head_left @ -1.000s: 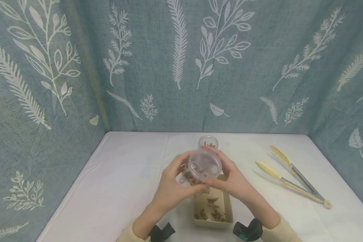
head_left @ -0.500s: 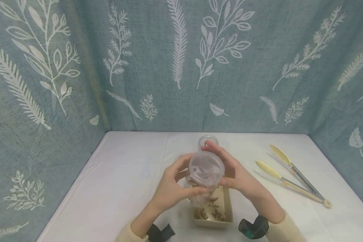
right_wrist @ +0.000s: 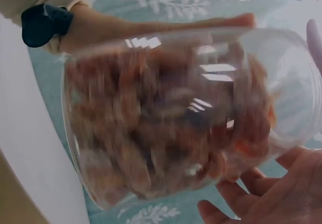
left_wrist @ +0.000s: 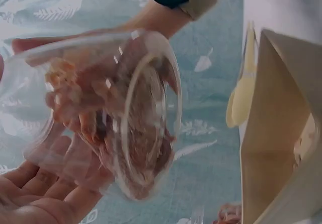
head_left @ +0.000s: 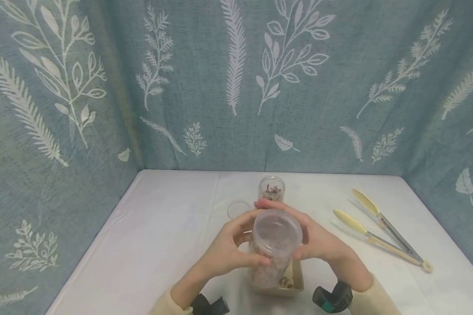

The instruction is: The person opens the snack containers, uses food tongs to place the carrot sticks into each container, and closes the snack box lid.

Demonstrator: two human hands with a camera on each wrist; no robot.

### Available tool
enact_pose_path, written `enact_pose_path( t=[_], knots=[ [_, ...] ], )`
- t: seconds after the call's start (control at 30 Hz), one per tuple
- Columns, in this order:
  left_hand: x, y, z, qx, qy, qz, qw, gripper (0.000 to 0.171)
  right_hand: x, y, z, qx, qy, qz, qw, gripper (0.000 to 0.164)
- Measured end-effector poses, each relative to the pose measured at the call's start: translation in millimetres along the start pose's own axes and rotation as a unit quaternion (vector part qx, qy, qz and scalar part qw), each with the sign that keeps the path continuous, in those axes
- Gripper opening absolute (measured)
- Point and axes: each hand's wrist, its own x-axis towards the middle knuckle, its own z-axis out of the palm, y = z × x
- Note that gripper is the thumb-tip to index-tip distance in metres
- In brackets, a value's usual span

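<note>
A clear plastic jar (head_left: 273, 245) with a translucent lid is held tilted above the tan box (head_left: 297, 284). Reddish-brown, dried-looking pieces fill much of it, as the right wrist view shows through the jar wall (right_wrist: 166, 118). My left hand (head_left: 230, 247) grips the jar's left side, thumb in front and fingers behind. On the other side my right hand (head_left: 319, 240) holds it near the lid, thumb at the near side, fingers around the far side. In the left wrist view the jar (left_wrist: 115, 113) shows its bottom end, pieces lying against it.
A second clear jar (head_left: 272, 188) with similar pieces stands behind the hands. Left of it lies a thin clear round lid (head_left: 238, 210). Yellow-tipped tongs (head_left: 382, 232) lie spread at the right. A patterned blue-green curtain (head_left: 236, 87) encloses the white table (head_left: 173, 218).
The jar has come down and slightly right, tilting so its side shows and covering more of the box. My right hand's fingers lifted briefly, then settled back around the jar near its lid.
</note>
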Motion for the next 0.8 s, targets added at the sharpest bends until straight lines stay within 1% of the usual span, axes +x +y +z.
enact_pose_path(
  t=[0.13,0.2,0.3,0.4,0.47,0.57,0.63,0.67,0.7,0.73,0.8],
  knots=[
    [-0.5,1.3,1.1,0.055,0.036,-0.001,0.9978,0.072,-1.6,1.8,1.8,-0.045,0.034,0.014,0.998,0.086],
    [-0.3,2.5,2.4,0.085,0.061,-0.008,0.9945,0.074,-1.9,2.2,2.3,-0.072,0.055,0.024,0.996,0.085],
    [1.0,3.5,4.6,0.126,0.101,-0.013,0.9868,0.078,-1.1,3.4,3.9,-0.12,0.096,0.042,0.987,0.083],
    [1.8,2.5,6.5,0.176,0.139,-0.008,0.9745,0.079,0.8,6.1,7.7,-0.144,0.145,0.061,0.977,0.081],
    [1.9,0.6,6.7,0.214,0.16,0.007,0.9636,0.079,2.4,9.1,11.8,-0.158,0.177,0.071,0.969,0.08],
    [2.0,-2.2,5.6,0.269,0.179,0.031,0.9457,0.079,4.2,14.3,19.6,-0.193,0.225,0.091,0.951,0.079],
    [1.9,-3.3,4.0,0.289,0.185,0.038,0.9385,0.079,4.6,16.5,24.1,-0.218,0.246,0.106,0.938,0.079],
    [1.9,-3.6,3.1,0.292,0.186,0.038,0.9376,0.079,4.7,16.7,25.5,-0.229,0.251,0.113,0.934,0.079],
    [1.8,-3.4,2.2,0.29,0.185,0.035,0.9383,0.079,4.7,16.4,26.2,-0.237,0.253,0.117,0.931,0.079],
    [1.7,-3.0,1.2,0.285,0.183,0.029,0.9405,0.08,4.7,15.5,26.2,-0.24,0.25,0.12,0.93,0.08],
    [1.6,-1.4,-1.0,0.258,0.174,0.014,0.9501,0.08,4.4,12.1,23.8,-0.232,0.237,0.117,0.936,0.083]
  ],
)
